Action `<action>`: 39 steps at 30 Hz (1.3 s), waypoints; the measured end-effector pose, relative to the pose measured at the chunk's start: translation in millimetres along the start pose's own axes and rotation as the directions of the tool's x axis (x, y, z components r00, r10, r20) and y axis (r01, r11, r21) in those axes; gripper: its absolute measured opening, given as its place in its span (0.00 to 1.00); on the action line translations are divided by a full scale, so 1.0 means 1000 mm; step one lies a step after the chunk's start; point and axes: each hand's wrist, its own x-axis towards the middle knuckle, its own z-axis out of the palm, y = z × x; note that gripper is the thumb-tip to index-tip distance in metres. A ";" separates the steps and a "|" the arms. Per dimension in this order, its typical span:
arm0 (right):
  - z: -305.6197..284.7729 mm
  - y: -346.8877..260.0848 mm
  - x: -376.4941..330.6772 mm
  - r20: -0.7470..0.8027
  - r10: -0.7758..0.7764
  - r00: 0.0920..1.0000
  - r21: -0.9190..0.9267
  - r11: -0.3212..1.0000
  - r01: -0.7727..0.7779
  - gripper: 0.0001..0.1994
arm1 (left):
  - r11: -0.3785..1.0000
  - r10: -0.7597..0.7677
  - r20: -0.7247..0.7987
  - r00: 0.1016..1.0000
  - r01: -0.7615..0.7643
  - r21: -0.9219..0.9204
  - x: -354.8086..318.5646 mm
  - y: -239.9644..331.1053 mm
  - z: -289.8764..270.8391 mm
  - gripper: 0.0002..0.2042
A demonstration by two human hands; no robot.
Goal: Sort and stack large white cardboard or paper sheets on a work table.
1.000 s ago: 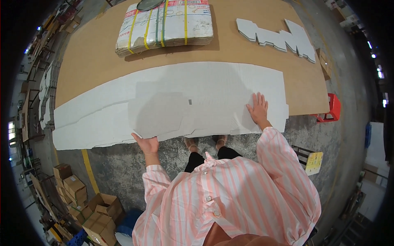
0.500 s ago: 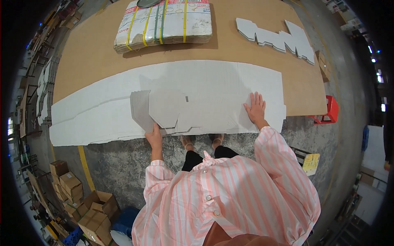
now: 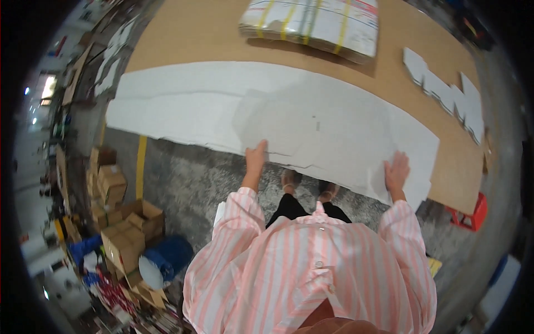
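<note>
The left hand (image 3: 256,158) pinches the near edge of the white cardboard sheet (image 3: 311,119); the right hand (image 3: 396,171) presses flat, fingers spread, at the sheet's right corner on the table (image 3: 183,39).

A long sheet (image 3: 200,106) lies across the table (image 3: 189,39), a strapped bundle (image 3: 311,22) behind it, seemingly cut pieces (image 3: 445,92) far right.
</note>
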 end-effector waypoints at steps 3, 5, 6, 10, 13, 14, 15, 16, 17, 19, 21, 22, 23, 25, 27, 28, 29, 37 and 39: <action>-0.007 0.001 -0.004 0.022 -0.004 1.000 -0.021 1.000 0.004 0.32 | 0.881 -0.346 0.025 0.938 0.334 -0.335 0.001 0.021 -0.013 0.15; -0.006 0.004 -0.005 0.027 -0.002 1.000 -0.040 0.999 0.003 0.32 | 0.998 -0.040 -0.237 0.971 0.027 -0.057 -0.003 0.026 -0.021 0.14; -0.005 0.006 -0.004 0.030 -0.008 1.000 -0.042 0.999 0.009 0.32 | 0.931 0.324 -0.363 0.874 -0.225 0.288 -0.004 0.029 -0.022 0.14; -0.003 0.001 -0.002 0.012 -0.029 1.000 -0.032 0.999 0.029 0.32 | 0.872 0.389 0.056 0.919 -0.387 0.300 0.011 0.045 -0.009 0.13; -0.003 0.000 -0.002 0.019 -0.019 1.000 -0.030 0.999 0.019 0.32 | 0.680 0.458 0.097 0.884 -0.419 0.602 0.023 0.053 0.012 0.11; -0.004 0.000 -0.001 0.027 -0.015 1.000 -0.021 1.000 0.015 0.32 | 0.682 0.458 0.102 0.883 -0.423 0.597 0.024 0.054 0.014 0.11; -0.003 -0.001 0.000 0.026 -0.009 1.000 -0.025 1.000 0.010 0.32 | 0.654 0.437 0.121 0.891 -0.407 0.637 0.026 0.054 0.015 0.10; -0.003 -0.001 0.000 0.031 -0.011 0.999 -0.020 1.000 0.011 0.32 | 0.624 0.413 0.140 0.900 -0.392 0.676 0.026 0.052 0.015 0.09; -0.003 -0.002 0.000 0.035 -0.013 0.999 -0.013 1.000 0.014 0.32 | 0.625 0.412 0.145 0.900 -0.395 0.673 0.026 0.051 0.016 0.09; -0.004 -0.002 0.001 0.030 -0.018 0.999 -0.010 1.000 0.018 0.32 | 0.747 0.430 0.010 0.903 -0.362 0.558 0.031 0.049 0.015 0.06; -0.006 -0.005 0.001 0.022 -0.025 0.999 -0.003 1.000 0.025 0.32 | 0.995 0.096 0.015 0.995 -0.096 0.010 0.040 0.048 0.009 0.06; -0.006 0.001 -0.001 0.014 -0.016 1.000 -0.001 1.000 0.016 0.32 | 0.817 -0.192 0.221 0.956 0.281 -0.504 0.043 0.051 0.012 0.07; -0.008 0.006 -0.004 0.005 -0.005 1.000 0.000 1.000 0.005 0.32 | 0.645 -0.218 0.373 0.902 0.420 -0.639 0.041 0.053 0.013 0.09; 0.006 0.017 -0.004 -0.032 -0.008 0.999 -0.003 1.000 0.008 0.32 | 0.644 -0.169 0.466 0.869 0.455 -0.615 0.033 0.055 0.023 0.09; 0.012 0.026 0.002 -0.036 -0.059 0.998 0.019 0.998 0.060 0.33 | 0.737 -0.252 0.411 0.876 0.449 -0.505 0.022 0.041 0.032 0.12; 0.012 0.013 0.006 -0.012 -0.082 0.997 0.038 0.996 0.082 0.33 | 0.814 -0.343 0.268 0.900 0.427 -0.394 0.018 0.027 0.030 0.14; 0.011 0.007 0.006 -0.017 -0.063 0.998 0.062 0.996 0.064 0.34 | 0.910 -0.212 0.296 0.931 0.299 -0.287 0.019 0.025 0.026 0.16; -0.011 0.005 -0.005 -0.038 0.008 0.999 0.033 0.999 -0.007 0.32 | 0.984 0.165 0.345 0.924 -0.177 0.003 0.000 0.064 0.032 0.14; -0.012 0.003 -0.005 -0.041 0.004 0.999 0.033 0.999 -0.002 0.32 | 0.980 0.140 0.309 0.941 -0.087 -0.180 0.007 0.060 0.029 0.14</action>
